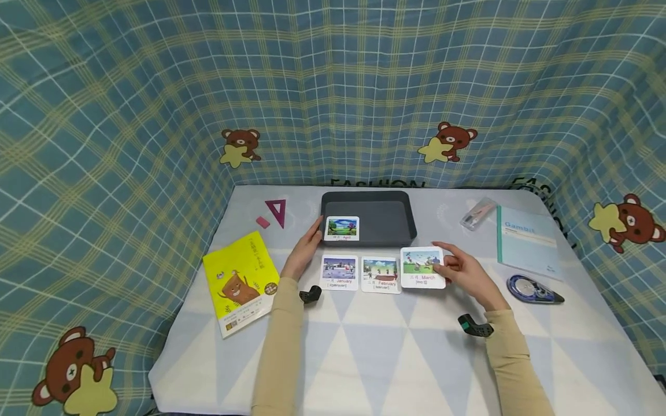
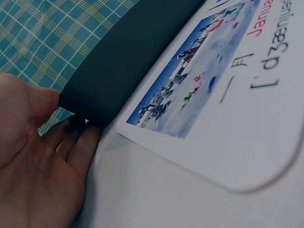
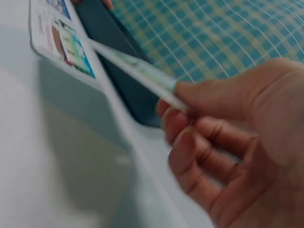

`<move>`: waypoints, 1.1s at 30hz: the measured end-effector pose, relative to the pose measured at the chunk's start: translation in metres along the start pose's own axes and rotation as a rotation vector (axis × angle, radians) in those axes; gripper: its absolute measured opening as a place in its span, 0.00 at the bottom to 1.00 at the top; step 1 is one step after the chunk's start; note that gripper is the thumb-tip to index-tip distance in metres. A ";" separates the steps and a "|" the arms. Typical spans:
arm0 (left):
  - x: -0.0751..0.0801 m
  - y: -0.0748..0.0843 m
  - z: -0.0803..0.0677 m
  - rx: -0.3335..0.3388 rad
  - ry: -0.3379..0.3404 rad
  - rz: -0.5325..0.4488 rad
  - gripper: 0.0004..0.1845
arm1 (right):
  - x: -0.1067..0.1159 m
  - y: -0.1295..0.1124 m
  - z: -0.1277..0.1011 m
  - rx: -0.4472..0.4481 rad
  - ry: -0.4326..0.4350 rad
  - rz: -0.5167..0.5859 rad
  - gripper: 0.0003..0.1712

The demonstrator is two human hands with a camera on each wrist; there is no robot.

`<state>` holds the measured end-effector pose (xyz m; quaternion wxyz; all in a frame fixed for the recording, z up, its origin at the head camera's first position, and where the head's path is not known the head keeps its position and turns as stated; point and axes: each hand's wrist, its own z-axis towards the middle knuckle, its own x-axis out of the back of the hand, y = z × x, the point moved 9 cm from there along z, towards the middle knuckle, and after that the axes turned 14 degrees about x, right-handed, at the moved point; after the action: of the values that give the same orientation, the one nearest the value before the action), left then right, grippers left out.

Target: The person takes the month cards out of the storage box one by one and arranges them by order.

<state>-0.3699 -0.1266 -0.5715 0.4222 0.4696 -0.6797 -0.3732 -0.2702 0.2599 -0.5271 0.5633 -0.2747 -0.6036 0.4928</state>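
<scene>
A dark grey tray point(image 1: 385, 199) stands at the table's far middle. An April card point(image 1: 341, 229) leans at its front left. My left hand point(image 1: 314, 232) reaches to that card's left edge; in the left wrist view its fingers point(image 2: 80, 142) lie relaxed against the tray wall point(image 2: 128, 57). January card point(image 1: 339, 272) point(image 2: 223, 95) and February card point(image 1: 380, 275) point(image 3: 61, 45) lie flat in front of the tray. My right hand point(image 1: 443, 266) point(image 3: 180, 118) pinches the March card point(image 1: 421, 267) point(image 3: 137, 71), tilted just above the table beside February.
A yellow booklet point(image 1: 241, 283), a pink eraser point(image 1: 262, 222) and a pink triangle ruler point(image 1: 276, 211) lie left. A clear pouch point(image 1: 477, 214), a teal notebook point(image 1: 528, 241) and a correction tape point(image 1: 533, 289) lie right. Plaid cloth walls surround the table.
</scene>
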 end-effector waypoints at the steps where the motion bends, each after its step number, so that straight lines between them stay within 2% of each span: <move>1: 0.003 0.002 0.000 -0.002 0.005 0.001 0.27 | 0.000 0.004 -0.002 -0.012 -0.009 -0.021 0.39; 4: 0.012 0.005 0.001 -0.005 0.028 0.010 0.27 | -0.003 0.012 0.000 -0.021 -0.035 -0.101 0.38; 7: 0.017 0.008 0.000 -0.012 0.031 -0.002 0.27 | -0.008 0.015 0.006 0.007 -0.048 -0.198 0.38; 13: 0.014 0.008 0.003 0.014 0.027 -0.006 0.26 | -0.006 0.015 0.008 0.025 -0.011 -0.382 0.41; 17: 0.012 0.007 0.004 0.021 0.044 -0.020 0.26 | -0.001 0.018 0.005 -0.006 0.016 -0.436 0.44; 22: 0.011 0.005 0.003 0.021 0.045 -0.048 0.26 | 0.004 0.020 0.004 -0.009 0.054 -0.428 0.44; 26: 0.007 0.006 0.006 0.000 0.035 -0.066 0.27 | 0.006 0.008 0.012 0.031 0.154 -0.394 0.42; 30: 0.004 0.003 0.008 -0.003 0.035 -0.098 0.26 | 0.002 -0.012 0.034 0.080 0.222 -0.324 0.40; 33: -0.001 -0.001 0.009 0.009 0.031 -0.120 0.26 | -0.011 -0.025 0.056 0.107 0.194 -0.247 0.40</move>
<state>-0.3780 -0.1253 -0.5758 0.4073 0.5170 -0.6453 -0.3877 -0.3157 0.2252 -0.5020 0.6891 -0.2140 -0.5485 0.4224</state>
